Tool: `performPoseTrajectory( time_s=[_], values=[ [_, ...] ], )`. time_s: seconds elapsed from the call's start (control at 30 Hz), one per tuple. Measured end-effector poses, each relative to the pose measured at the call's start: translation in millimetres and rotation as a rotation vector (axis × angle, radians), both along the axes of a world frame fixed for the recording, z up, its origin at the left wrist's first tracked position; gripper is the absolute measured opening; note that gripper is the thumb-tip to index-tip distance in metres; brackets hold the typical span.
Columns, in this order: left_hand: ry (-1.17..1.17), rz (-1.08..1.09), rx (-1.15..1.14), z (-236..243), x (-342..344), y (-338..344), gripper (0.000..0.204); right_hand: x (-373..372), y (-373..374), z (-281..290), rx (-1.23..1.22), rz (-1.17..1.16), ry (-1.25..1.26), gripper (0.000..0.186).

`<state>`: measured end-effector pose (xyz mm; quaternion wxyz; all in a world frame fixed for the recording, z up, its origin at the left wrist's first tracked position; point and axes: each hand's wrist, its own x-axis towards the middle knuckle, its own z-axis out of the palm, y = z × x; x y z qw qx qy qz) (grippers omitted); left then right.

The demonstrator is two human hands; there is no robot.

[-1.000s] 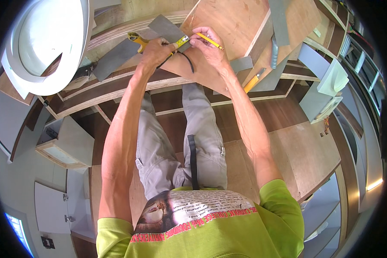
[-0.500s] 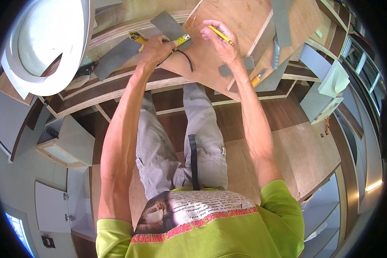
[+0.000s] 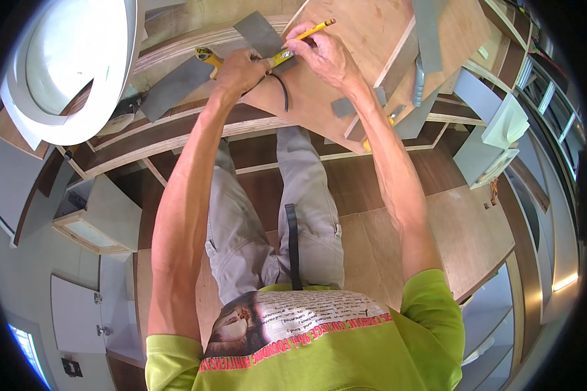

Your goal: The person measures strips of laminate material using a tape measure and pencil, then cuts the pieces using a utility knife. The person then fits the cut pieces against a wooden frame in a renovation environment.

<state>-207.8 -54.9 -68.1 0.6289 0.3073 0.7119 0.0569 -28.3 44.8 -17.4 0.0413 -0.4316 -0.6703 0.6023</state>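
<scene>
My left hand (image 3: 242, 70) is closed around a tape measure, and a short stretch of its yellow blade (image 3: 282, 57) sticks out on the right over a grey strip (image 3: 259, 34). A black strap (image 3: 282, 91) hangs beside that hand. Just left of my fingers is a yellow-and-black piece (image 3: 208, 57), its kind unclear. My right hand (image 3: 326, 57) pinches a yellow pencil (image 3: 318, 28), one end at the blade and the other pointing up and right. Below both hands lies a brown plywood sheet (image 3: 306, 107).
Grey strips lie around, one at the left (image 3: 174, 90) and one at the upper right (image 3: 427, 36). A grey-blue tool (image 3: 419, 81) rests on the board. My right forearm partly covers a yellow-handled tool (image 3: 366, 144). A white round-rimmed piece (image 3: 59, 58) stands upper left, near an open cabinet box (image 3: 114, 212).
My right hand has moved left to the tape blade, and the pencil has swung to point up and right. My left hand stays on the tape measure.
</scene>
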Motion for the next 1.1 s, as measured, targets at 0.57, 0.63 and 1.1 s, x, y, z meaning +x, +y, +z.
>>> performPoseTrajectory(
  time_s=[0.57, 0.63, 1.1],
  values=[
    [-0.016, 0.002, -0.027, 7.3, 3.0, 4.4, 0.039, 4.5, -3.2, -3.4, 0.003, 0.024, -0.012, 0.017],
    [0.010, -0.033, -0.001, 8.2, 3.5, 4.7, 0.039, 5.1, -3.5, -4.0, -0.004, 0.015, -0.005, 0.017],
    [0.086, -0.177, 0.097, 10.9, -0.4, -0.3, 0.046, 8.2, -15.6, -13.9, -0.073, -0.022, 0.004, 0.018]
  ],
)
